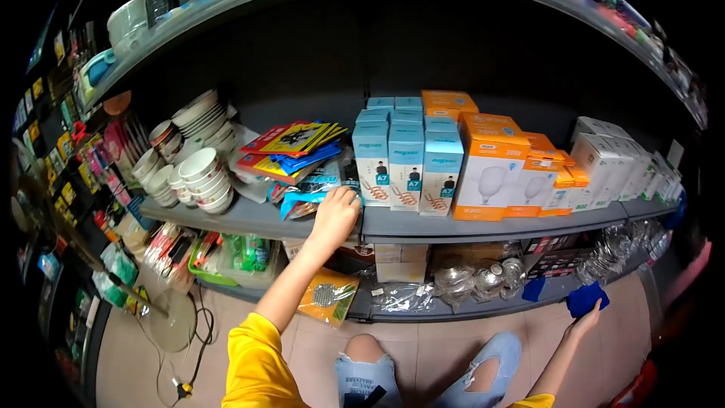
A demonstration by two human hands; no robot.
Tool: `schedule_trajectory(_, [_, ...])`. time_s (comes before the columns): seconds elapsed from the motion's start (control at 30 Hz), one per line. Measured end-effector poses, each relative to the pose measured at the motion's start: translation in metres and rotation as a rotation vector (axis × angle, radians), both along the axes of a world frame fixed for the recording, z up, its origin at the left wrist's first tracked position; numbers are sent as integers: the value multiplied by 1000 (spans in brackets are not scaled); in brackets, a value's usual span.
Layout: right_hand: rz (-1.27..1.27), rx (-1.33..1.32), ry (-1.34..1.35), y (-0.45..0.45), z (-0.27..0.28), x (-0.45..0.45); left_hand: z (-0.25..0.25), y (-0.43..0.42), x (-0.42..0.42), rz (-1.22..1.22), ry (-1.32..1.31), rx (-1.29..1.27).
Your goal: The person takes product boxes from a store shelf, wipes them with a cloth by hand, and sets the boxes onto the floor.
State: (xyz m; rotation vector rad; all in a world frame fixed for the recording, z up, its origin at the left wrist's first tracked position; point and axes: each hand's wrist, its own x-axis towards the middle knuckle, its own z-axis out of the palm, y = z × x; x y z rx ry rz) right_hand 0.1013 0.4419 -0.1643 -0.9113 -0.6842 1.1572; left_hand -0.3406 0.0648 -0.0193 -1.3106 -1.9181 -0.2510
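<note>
My left hand is at the front edge of the middle shelf, its fingers curled on a blue-and-black plastic packet. Behind that packet lies a loose pile of red, yellow and blue flat packets. Just right of the hand stand several light-blue and white boxes marked A7. Low on the right, my right hand grips a dark blue cloth, held in front of the bottom shelf. How the fingertips sit under the cloth is partly hidden.
Stacked bowls stand left on the middle shelf. Orange bulb boxes and white boxes fill its right. Below are wrapped metal items and a green-rimmed bin. A cable lies on the floor.
</note>
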Motion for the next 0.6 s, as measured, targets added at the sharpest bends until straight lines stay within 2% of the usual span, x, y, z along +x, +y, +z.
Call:
schedule_trajectory(0.03, [-7, 14, 33, -7, 2, 1, -4, 4, -9, -23, 2, -2])
schedule_trajectory(0.1, [-6, 86, 81, -22, 4, 6, -10, 14, -26, 10, 99, -295])
schedule_trajectory(0.13, [-32, 83, 91, -35, 10, 7, -12, 14, -32, -48, 199, -291])
schedule_trajectory(0.2, [-15, 81, 99, -61, 27, 8, -18, 14, -40, -45, 238, -347])
schedule_trajectory(0.47, [-50, 106, 78, -113, 49, 2, -21, -5, -54, -89, 193, -315])
schedule_trajectory(0.6, [91, 158, 74, -117, 71, -20, -25, -2, -58, -98, 123, -246])
